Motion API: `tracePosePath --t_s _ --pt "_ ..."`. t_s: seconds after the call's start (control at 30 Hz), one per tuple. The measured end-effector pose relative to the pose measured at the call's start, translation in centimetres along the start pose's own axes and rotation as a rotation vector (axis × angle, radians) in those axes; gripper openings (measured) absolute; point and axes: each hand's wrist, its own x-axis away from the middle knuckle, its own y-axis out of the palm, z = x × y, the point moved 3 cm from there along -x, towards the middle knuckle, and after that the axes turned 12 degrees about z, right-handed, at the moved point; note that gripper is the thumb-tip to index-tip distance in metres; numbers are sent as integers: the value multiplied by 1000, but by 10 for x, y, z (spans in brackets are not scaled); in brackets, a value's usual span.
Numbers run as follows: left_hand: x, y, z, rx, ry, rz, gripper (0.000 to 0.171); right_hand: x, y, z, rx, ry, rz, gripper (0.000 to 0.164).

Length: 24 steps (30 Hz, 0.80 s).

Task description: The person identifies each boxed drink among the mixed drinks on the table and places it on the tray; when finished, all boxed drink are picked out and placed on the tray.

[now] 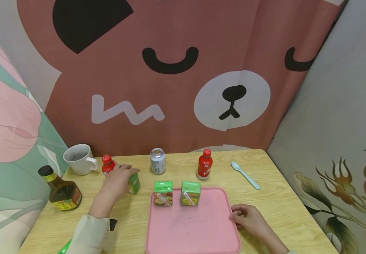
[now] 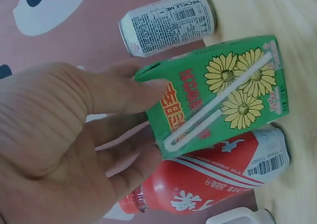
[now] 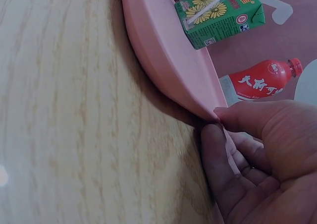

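My left hand (image 1: 117, 181) grips the top end of a green drink carton (image 2: 218, 92), thumb on one side and fingers on the other. Yellow flowers and a white straw show on the carton's face. Right behind it stands a red bottle (image 2: 213, 177), partly covered by hand and carton. On the right, my right hand (image 1: 249, 218) pinches the rim of a pink tray (image 1: 195, 229) between thumb and fingers. Two more green cartons stand upright at the tray's far edge, the left carton (image 1: 163, 194) and the right carton (image 1: 190, 194), a small gap between them.
Along the back stand a grey mug (image 1: 79, 158), a silver can (image 1: 158, 161) and a second red bottle (image 1: 205, 164). A brown sauce bottle (image 1: 62, 190) is at the left edge. A pale blue spoon (image 1: 245, 175) lies at the right. Something green (image 1: 64, 247) peeks out beside my left sleeve.
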Motion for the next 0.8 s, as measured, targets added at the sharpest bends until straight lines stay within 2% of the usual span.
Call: tracePosePath --t_s 0.1,0.17,0.33,0.47,0.6,0.8 --pt "0 1 -4 -9 -3 48 47 0 1 1 1 3 -1 39" --pt "1 1 -5 -22 -27 42 46 0 1 1 1 5 -1 39" --pt "9 0 -5 -52 -181 -24 52 -1 2 0 -10 -6 -8 40" --pt "17 0 1 11 -295 -37 57 -1 1 0 0 -12 5 39" --pt "26 3 7 75 -346 15 61 -1 0 2 2 -6 16 40" --pt "43 8 13 130 -364 137 53 -2 0 5 -1 -6 13 40"
